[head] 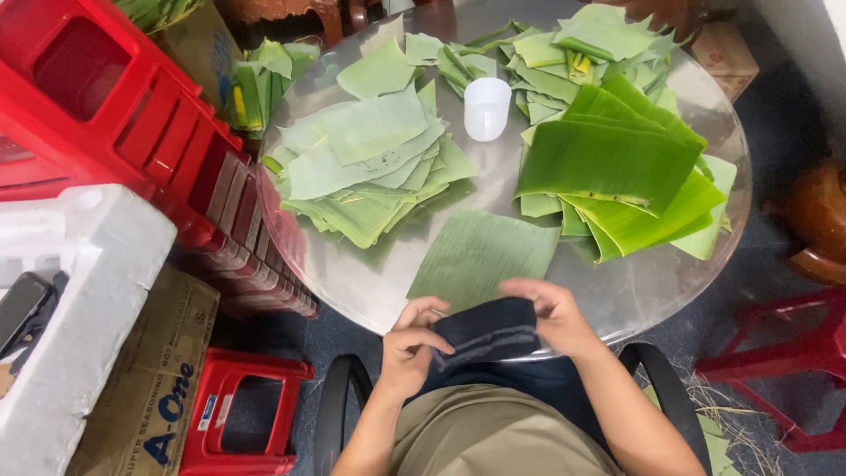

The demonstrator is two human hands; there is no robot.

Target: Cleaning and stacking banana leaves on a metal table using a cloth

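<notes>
Both hands meet at the near edge of the round glass table (670, 291), closed on a folded dark cloth (486, 333): the left hand (411, 345) has its fingers curled over the cloth's left end, and the right hand (553, 319) pinches its right end with the thumb on top and the fingers beneath. The cloth hangs just over the table's rim, above the person's lap. Just beyond it, a single pale green leaf piece (483, 256) lies flat on the glass. Farther out on the left is a loose stack of pale cut leaves (370, 167), and on the right a heap of brighter green folded leaves (617, 167); smaller leaf scraps (529, 53) spread along the far side. Between the two heaps stands a white plastic cup (486, 107), upright; what it holds cannot be told. To the left of the table, red plastic stools (115, 106) are stacked on their sides, and another small red stool (240, 414) stands on the floor. A white foam box (88, 300) sits at the left edge with a dark device (22, 308) lying on it. Beside it leans a brown cardboard carton (150, 388) with blue print and a small label on its side. A second cardboard box (727, 53) lies beyond the table on the right.
</notes>
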